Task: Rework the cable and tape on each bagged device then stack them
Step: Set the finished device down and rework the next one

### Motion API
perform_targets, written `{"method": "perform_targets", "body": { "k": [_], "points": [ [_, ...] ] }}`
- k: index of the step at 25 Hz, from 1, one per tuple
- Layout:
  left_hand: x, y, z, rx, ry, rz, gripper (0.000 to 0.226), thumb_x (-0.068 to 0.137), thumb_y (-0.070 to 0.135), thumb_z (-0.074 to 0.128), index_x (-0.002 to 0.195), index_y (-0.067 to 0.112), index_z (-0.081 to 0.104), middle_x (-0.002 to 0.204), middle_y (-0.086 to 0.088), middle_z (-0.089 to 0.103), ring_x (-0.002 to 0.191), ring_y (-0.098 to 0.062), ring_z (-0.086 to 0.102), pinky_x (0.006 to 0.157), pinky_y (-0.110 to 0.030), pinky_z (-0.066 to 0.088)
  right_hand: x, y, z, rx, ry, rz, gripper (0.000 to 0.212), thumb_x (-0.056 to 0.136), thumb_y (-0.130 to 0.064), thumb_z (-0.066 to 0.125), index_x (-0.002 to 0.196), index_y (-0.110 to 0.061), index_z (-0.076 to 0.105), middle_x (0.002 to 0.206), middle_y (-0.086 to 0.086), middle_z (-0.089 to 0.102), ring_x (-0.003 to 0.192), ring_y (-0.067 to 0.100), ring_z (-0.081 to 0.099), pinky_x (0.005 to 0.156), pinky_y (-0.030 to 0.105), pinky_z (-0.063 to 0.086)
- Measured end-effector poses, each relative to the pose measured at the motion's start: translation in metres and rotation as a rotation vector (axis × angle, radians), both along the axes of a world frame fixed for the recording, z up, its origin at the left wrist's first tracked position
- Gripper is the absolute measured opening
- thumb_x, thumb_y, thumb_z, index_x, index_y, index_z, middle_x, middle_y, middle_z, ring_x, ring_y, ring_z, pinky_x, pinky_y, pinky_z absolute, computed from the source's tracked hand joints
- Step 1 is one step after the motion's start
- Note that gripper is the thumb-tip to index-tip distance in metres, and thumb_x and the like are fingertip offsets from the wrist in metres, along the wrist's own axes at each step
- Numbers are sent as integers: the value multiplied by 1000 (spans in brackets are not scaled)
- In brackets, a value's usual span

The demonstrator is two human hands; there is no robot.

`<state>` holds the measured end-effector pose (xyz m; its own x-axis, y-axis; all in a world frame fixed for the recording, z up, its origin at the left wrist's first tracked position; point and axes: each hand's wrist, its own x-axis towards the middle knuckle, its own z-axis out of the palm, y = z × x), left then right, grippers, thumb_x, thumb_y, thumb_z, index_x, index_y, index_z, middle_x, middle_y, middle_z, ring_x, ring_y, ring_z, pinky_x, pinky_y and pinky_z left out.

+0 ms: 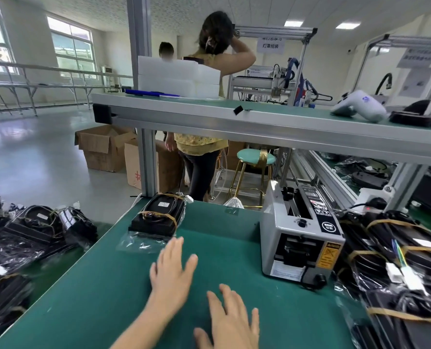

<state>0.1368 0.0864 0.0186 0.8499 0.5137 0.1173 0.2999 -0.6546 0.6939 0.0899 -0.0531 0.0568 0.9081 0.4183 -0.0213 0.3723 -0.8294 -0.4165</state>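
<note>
One black bagged device (159,215) with a coiled cable and tan tape bands lies at the far left corner of the green table (103,298). My left hand (171,270) hovers flat with fingers spread just short of the bag's loose plastic end, holding nothing. My right hand (230,321) is nearer to me, fingers straight and spread over the mat, also empty. A heap of bagged devices (400,263) with tan tape and white connectors lies at the right.
A grey tape dispenser (302,238) stands right of centre on the table. More bagged devices (33,238) are piled on a lower surface to the left. An aluminium shelf (234,122) spans overhead. A person (204,147) stands behind the bench near a stool (256,157) and cardboard boxes (103,147).
</note>
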Motion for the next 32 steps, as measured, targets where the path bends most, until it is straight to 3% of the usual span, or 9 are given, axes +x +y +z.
{"method": "perform_targets", "body": {
  "k": [2,4,8,11,13,17,22,27,32],
  "points": [
    [-28,-28,-16,53,80,-109,58,98,46,39,148,36,13,157,17,5,145,-5,4,116,-35,3,-27,-25,16,73,-235,20,50,77,-40,46,110,-12,72,131,12,61,115,15,62,103,38,27],
    [-51,-47,-26,252,72,-179,54,96,51,35,146,39,20,155,23,9,144,-3,6,115,-33,2,-42,-68,23,80,-602,-35,41,72,-36,42,67,-18,78,92,1,74,75,19,73,86,36,38],
    [-68,-60,-36,463,142,-268,56,92,60,31,145,40,26,157,17,2,146,-9,-3,115,-36,-3,-37,-158,74,-131,-755,-93,79,94,-62,18,81,-13,79,94,8,74,82,28,71,61,52,55],
    [-69,-56,-39,382,169,-267,75,77,72,16,144,41,29,156,18,8,146,-8,0,116,-40,-1,-27,-210,109,-189,-480,-383,52,83,-55,62,114,-14,70,125,7,63,112,32,61,93,50,48],
    [-70,-58,-39,400,181,-267,88,64,70,4,144,41,30,155,20,12,146,-7,3,115,-38,-1,-14,-242,112,-266,-249,-528,80,70,-66,60,133,-17,55,143,1,47,129,25,45,105,44,39],
    [-68,-58,-40,476,228,-254,81,67,66,3,144,46,18,155,23,4,145,-4,-2,116,-37,0,0,-263,103,-321,82,-510,122,42,-94,36,143,-25,38,148,-4,42,129,19,46,103,35,42],
    [-64,-59,-40,498,269,-256,106,45,67,-17,143,48,19,154,25,6,145,-4,2,116,-37,3,47,-276,114,-172,-321,-681,105,58,-93,39,135,-22,47,131,3,56,112,24,58,87,42,51],
    [-64,-60,-37,531,305,-261,106,42,66,-19,142,50,13,153,27,1,144,-1,1,117,-35,3,132,-285,120,98,124,-817,92,82,-65,56,146,-5,29,150,16,36,128,38,44,98,49,45],
    [-66,-60,-36,507,305,-262,105,43,66,-20,142,51,13,153,28,1,144,-1,0,117,-34,3,150,-303,110,428,436,-965,66,76,-56,71,119,-10,51,99,14,57,81,30,61,64,39,52]
  ]
}}
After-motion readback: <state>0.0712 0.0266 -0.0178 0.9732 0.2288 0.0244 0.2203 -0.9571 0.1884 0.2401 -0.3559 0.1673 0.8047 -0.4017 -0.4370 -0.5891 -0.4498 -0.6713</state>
